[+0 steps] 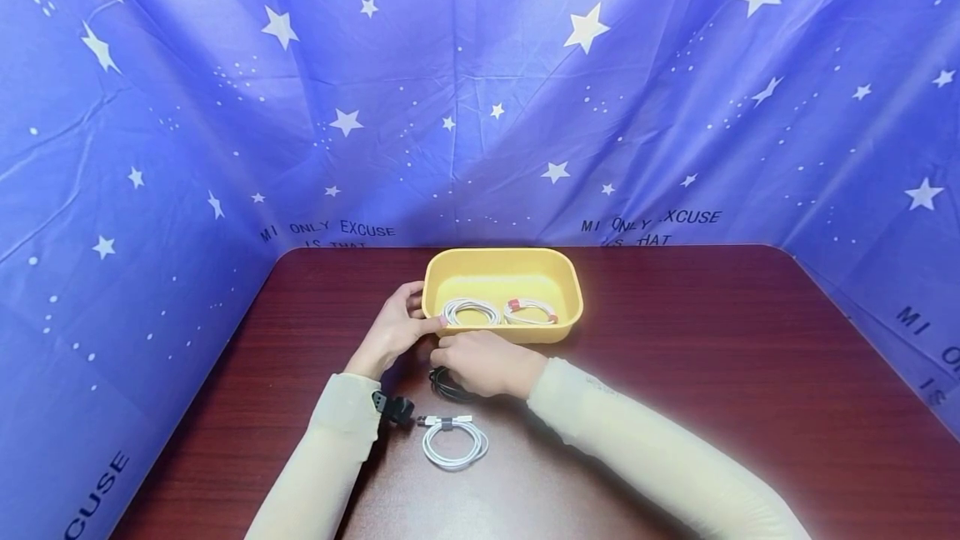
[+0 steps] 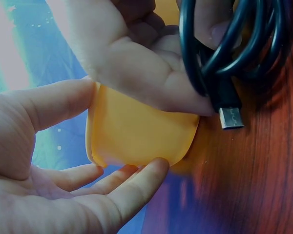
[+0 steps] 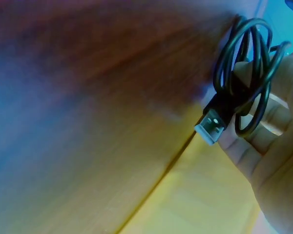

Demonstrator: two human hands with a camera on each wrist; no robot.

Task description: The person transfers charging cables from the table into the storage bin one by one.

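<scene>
A yellow plastic box [image 1: 551,332] stands near the table's far edge. My left hand [image 1: 390,336] grips its left end, thumb at the rim and fingers along the side, as the left wrist view shows. Just in front of the box, my right hand [image 1: 487,363] holds a coiled black USB cable [image 1: 448,390]. Its small metal plug [image 2: 231,118] faces the left wrist camera, and its wide USB plug [image 3: 210,126] shows in the right wrist view. Inside the box lie a white coiled cable [image 1: 451,312] and another white cable with red ties [image 1: 514,306].
A coiled white USB cable [image 1: 447,423] with a dark strap lies on the table [image 1: 675,357] in front of my hands. Behind the table hangs a blue curtain [image 1: 465,140] with white stars. A black strap-mounted device [image 1: 393,408] sits at my left wrist.
</scene>
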